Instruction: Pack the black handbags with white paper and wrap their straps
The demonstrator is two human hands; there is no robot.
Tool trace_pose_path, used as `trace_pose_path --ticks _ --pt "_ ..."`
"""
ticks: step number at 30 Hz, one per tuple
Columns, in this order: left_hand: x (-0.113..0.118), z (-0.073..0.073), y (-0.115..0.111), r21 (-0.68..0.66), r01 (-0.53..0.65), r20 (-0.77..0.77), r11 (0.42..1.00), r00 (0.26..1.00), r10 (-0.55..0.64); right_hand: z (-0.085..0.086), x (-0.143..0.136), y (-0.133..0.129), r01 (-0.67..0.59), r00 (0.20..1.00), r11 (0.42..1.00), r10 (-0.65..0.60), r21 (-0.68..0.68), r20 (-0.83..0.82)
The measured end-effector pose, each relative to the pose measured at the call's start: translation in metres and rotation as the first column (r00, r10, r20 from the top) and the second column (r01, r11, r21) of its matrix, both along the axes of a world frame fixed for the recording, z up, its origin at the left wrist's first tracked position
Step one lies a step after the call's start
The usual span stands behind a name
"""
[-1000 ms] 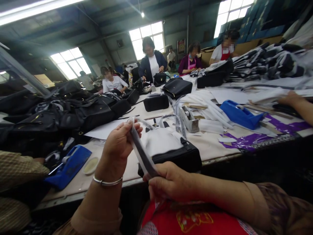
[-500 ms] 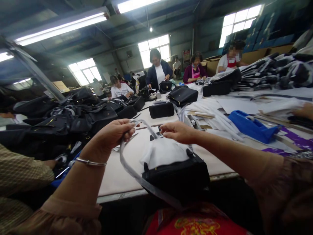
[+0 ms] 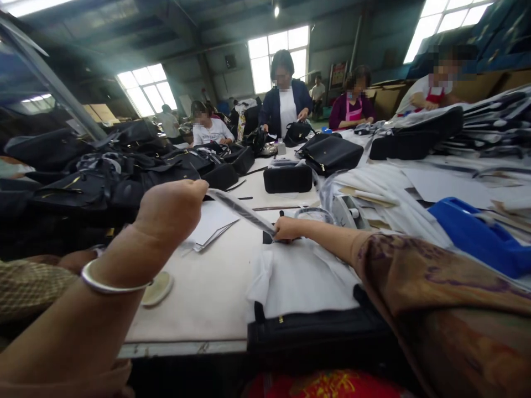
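A black handbag [image 3: 307, 334] lies at the table's near edge in front of me, with white wrapping [image 3: 309, 276] spread over its upper side. A strap in clear plastic [image 3: 240, 210] runs taut above the table. My left hand [image 3: 176, 207], a bangle on its wrist, is closed on the strap's left end. At the other end my right hand [image 3: 287, 228] pinches the strap beside a dark tab at the far side of the white wrapping. Its fingertips are partly hidden.
Black bags [image 3: 99, 188] are heaped on the left, beside a co-worker's checked sleeve [image 3: 33, 287]. White sheets [image 3: 213, 224] and a round disc [image 3: 157, 288] lie on the table. A blue tape dispenser [image 3: 477, 235] stands right. Several co-workers work across the table.
My left hand has pulled the strap to the left and straightened its loop. My right hand has come down and closed on the strap's far end. The view has shifted.
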State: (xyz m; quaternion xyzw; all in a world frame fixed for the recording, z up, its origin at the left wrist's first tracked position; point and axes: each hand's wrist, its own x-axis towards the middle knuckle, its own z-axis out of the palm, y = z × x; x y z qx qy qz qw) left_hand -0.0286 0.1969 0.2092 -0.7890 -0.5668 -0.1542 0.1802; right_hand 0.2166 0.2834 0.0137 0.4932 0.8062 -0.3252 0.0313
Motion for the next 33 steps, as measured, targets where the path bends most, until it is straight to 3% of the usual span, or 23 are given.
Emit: trace_pose_path --ticks 4,6,15,19,24,27,29,31,33 --pt "0.005 -0.022 0.010 0.183 -0.100 -0.177 0.978 0.975 0.133 -0.012 0.002 0.004 -0.026 0.998 1.000 0.025 0.010 0.050" --pt "0.005 -0.026 0.015 0.229 -0.106 -0.177 0.968 0.973 0.148 -0.013 0.002 0.004 -0.051 0.996 0.997 0.047 0.061 0.072" --pt "0.010 -0.024 0.009 0.145 -0.182 -0.232 0.972 0.949 0.212 -0.009 0.005 -0.011 -0.080 0.996 0.971 0.068 0.226 0.059" --pt "0.020 -0.022 -0.003 0.142 -0.184 -0.239 0.973 0.947 0.214 0.018 0.012 -0.006 -0.001 0.997 0.956 0.022 0.294 -0.067" --pt "0.038 -0.011 -0.024 0.103 -0.176 -0.185 0.979 0.964 0.193 0.077 -0.005 -0.014 0.156 0.943 0.880 0.003 0.448 -0.334" --pt "0.047 -0.007 -0.038 0.013 -0.074 -0.014 0.997 0.997 0.074 0.103 -0.023 -0.027 0.219 0.859 0.848 0.067 0.483 -0.508" --pt "0.048 -0.008 -0.049 -0.078 0.081 0.234 0.994 0.970 -0.060 0.111 -0.029 -0.034 0.262 0.817 0.844 0.065 0.469 -0.574" --pt "0.047 -0.014 -0.061 -0.263 0.269 0.556 0.926 0.827 -0.082 0.113 -0.029 -0.039 0.303 0.785 0.844 0.041 0.441 -0.618" --pt "0.045 -0.027 -0.072 -0.456 0.495 0.804 0.739 0.585 0.104 0.111 -0.026 -0.042 0.338 0.754 0.842 0.025 0.420 -0.657"
